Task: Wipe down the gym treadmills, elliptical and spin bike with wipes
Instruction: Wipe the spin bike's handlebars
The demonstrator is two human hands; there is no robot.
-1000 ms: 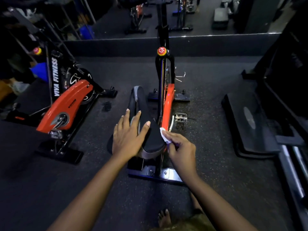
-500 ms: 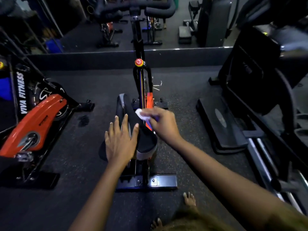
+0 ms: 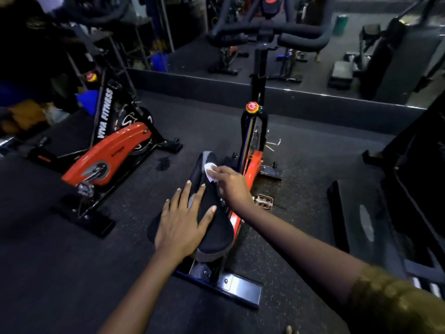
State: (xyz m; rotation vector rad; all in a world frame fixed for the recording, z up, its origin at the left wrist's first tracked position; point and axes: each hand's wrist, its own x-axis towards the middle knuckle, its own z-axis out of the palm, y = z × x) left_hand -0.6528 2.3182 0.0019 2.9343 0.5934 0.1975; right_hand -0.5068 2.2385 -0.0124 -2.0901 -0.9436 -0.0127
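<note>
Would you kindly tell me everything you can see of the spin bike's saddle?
The saddle is black and padded-looking on top with a grey band along its sides. Its narrow nose points away toward the handlebars and its wide rear is nearest the person. It sits above the bike's rear floor bar. The left hand lies flat on its rear left side, fingers spread; the right hand presses a white wipe against the nose.
</note>
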